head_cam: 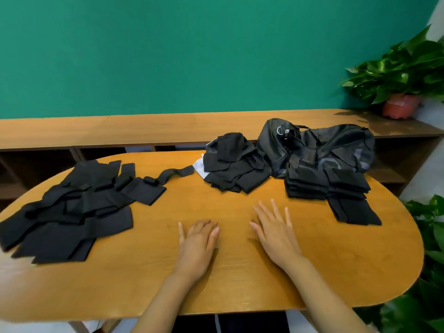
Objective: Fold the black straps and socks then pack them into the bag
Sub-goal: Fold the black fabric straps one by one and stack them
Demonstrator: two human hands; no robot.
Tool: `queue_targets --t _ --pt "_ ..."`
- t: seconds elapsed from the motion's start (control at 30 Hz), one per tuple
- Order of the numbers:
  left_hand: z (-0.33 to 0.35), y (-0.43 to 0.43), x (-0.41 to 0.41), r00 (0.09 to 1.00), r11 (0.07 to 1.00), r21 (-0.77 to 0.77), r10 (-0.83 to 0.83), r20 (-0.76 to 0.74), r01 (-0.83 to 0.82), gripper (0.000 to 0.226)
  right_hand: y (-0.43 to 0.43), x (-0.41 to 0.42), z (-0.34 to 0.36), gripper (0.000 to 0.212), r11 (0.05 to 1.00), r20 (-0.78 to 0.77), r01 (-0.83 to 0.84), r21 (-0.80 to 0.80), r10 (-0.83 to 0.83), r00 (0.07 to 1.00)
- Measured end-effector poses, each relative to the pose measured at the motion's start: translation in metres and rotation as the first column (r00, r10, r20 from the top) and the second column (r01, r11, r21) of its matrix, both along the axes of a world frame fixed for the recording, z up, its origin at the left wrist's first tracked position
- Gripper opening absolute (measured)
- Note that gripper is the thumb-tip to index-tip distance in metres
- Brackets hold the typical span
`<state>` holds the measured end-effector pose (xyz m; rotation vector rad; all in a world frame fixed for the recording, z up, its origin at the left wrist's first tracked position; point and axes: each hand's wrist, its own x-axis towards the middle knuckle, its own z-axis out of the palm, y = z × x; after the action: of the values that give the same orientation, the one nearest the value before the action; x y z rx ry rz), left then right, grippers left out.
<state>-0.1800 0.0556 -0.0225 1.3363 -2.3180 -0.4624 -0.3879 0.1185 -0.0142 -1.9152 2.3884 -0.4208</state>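
Note:
A wide heap of black straps and socks (72, 207) lies spread on the left of the wooden table (360, 260). One loose black strap (173, 174) curls out from the heap toward the middle. A smaller pile of black cloth (233, 164) sits at the back centre, next to a crumpled black bag (324, 145) at the back right. Folded black pieces (324, 183) are stacked in front of the bag. My left hand (199, 243) and my right hand (276, 231) rest flat on bare wood near the middle, fingers straight, holding nothing.
A white scrap (199, 164) peeks from under the centre pile. Behind the table runs a low wooden shelf (144, 128) against a green wall. A potted plant (401, 92) stands at the shelf's right end, and more leaves (430, 236) crowd the table's right edge.

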Motion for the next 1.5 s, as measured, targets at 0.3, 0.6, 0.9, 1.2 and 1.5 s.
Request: queue_targets --t 0.3,0.6,0.9,1.2,1.5 --pt "-0.001 -0.034 0.121 0.973 0.981 -0.057 0.189 0.129 -0.183 0.062 -0.069 0.120 -0.013 0.069 0.962 0.047 -0.255 0.092 0.252 0.967" --pt "-0.013 -0.090 0.175 0.880 0.923 -0.116 0.384 0.279 -0.366 0.057 -0.150 0.202 -0.006 0.062 0.905 0.098 -0.404 0.133 0.393 0.914" --pt "-0.021 -0.095 0.180 0.878 0.917 -0.144 0.399 0.264 -0.373 0.057 -0.176 0.214 -0.007 0.059 0.887 0.106 -0.442 0.130 0.431 0.896" --pt "-0.019 -0.093 0.178 0.865 0.910 -0.121 0.413 0.284 -0.395 0.057 -0.078 0.144 -0.012 0.054 0.885 0.040 -0.462 0.064 0.460 0.887" --pt "-0.017 -0.085 0.177 0.893 0.916 -0.140 0.398 0.213 -0.375 0.052 -0.019 0.105 -0.011 0.052 0.907 0.078 -0.420 -0.002 0.419 0.905"
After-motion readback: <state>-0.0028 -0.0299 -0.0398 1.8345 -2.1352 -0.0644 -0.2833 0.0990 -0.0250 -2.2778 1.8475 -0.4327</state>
